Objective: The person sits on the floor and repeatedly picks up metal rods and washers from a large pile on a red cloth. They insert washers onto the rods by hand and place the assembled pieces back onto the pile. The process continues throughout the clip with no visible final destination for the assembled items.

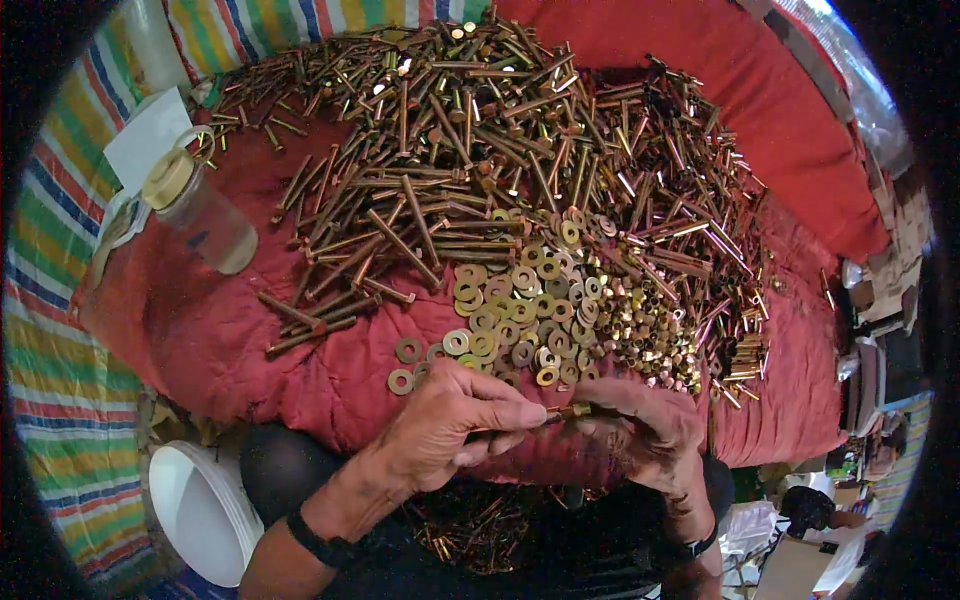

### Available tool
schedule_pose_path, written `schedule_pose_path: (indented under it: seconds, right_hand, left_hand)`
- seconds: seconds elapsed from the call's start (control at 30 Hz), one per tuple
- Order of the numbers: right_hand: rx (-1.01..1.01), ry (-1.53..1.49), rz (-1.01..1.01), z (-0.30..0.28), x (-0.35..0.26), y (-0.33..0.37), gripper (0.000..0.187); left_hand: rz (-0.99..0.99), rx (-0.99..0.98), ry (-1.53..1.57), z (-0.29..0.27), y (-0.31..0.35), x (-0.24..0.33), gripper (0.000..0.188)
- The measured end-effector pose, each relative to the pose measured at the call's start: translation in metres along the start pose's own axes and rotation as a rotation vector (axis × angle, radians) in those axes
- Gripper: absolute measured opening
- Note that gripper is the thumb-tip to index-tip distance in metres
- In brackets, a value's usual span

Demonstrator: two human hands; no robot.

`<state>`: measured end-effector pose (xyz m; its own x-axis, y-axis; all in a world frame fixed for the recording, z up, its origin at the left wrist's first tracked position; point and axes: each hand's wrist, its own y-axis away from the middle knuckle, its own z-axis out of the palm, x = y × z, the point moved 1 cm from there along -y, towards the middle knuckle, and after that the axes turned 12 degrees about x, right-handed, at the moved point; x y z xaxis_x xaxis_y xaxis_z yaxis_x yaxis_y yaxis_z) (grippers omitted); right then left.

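Note:
My left hand point(465, 415) is closed, thumb and forefinger pinching a thin bolt point(553, 413) that points to the right. At the bolt's right end shows a small yellowish metal piece, perhaps a nut point(581, 409). Right beside that end is my right hand point(650, 430); its fingers are smeared by motion and I cannot tell what they grip. Just beyond both hands lie loose flat washers point(523, 277) in a spread heap. A pile of small brassy nuts point(640, 330) adjoins them on the right. Long bolts point(400, 240) are heaped behind, in a brownish-gold finish.
Everything rests on a red padded cloth point(330, 400). At the left stands a clear jar with a cream lid point(220, 225), near a white sheet point(148, 138). A white tub point(205, 515) is at lower left. More bolts point(470, 525) lie below my hands, near my lap.

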<state>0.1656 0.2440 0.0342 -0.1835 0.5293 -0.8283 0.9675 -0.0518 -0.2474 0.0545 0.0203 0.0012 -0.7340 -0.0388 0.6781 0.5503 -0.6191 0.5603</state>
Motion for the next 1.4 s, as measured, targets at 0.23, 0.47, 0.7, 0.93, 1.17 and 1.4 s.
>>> schedule_pose_path:
  seconds: [0.23,0.47,0.7,0.93,1.17,1.4]
  right_hand:
    - [0.084,-0.096,-0.098,-0.002,-0.002,-0.005,0.039]
    - [0.130,-0.036,0.118,-0.001,-0.011,-0.006,0.027]
    - [0.164,-0.072,0.173,0.009,-0.006,-0.005,0.015]
    - [-0.005,0.033,0.356,0.008,-0.007,-0.001,0.030]
    - [0.412,-0.263,0.618,0.022,-0.010,0.005,0.056]
    - [0.208,0.030,0.170,0.004,-0.008,-0.005,0.042]
  left_hand:
    - [0.028,-0.053,0.001,0.000,0.000,-0.003,0.015]
    - [0.382,0.003,-0.315,0.003,0.004,-0.003,0.019]
    - [1.252,0.122,-0.842,0.010,0.012,0.002,0.011]
    - [1.468,0.132,-0.922,0.011,0.011,-0.003,0.019]
    - [1.241,0.123,-0.737,0.013,0.007,-0.002,0.012]
    - [0.759,0.129,-0.468,0.008,0.012,0.003,0.014]
